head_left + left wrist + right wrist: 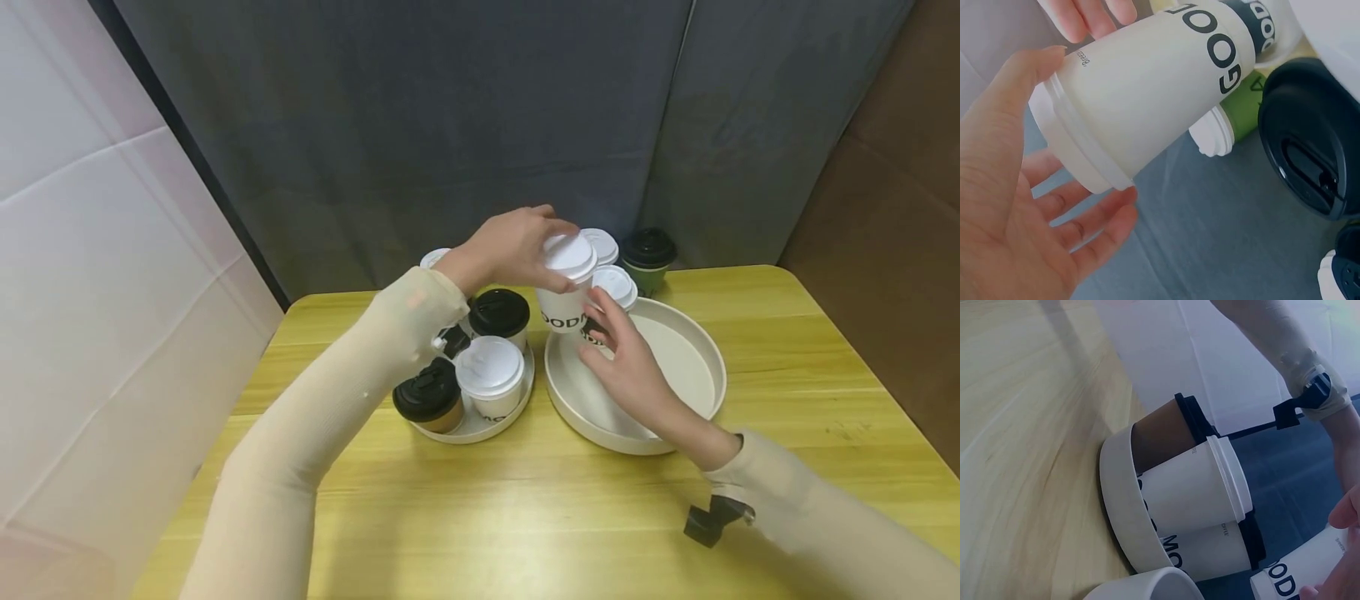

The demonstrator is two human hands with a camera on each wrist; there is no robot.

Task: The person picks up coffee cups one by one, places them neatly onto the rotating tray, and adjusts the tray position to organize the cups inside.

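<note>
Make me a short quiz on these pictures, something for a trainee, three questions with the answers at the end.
1. Which hand grips a white cup by its lid?
2. True or false: the brown cup sits in a tray and has a black lid.
3. What is printed on the gripped cup's side?
A) A picture of a flower
B) Dark lettering
C) Red stripes

Key:
1. The left hand.
2. True.
3. B.
</note>
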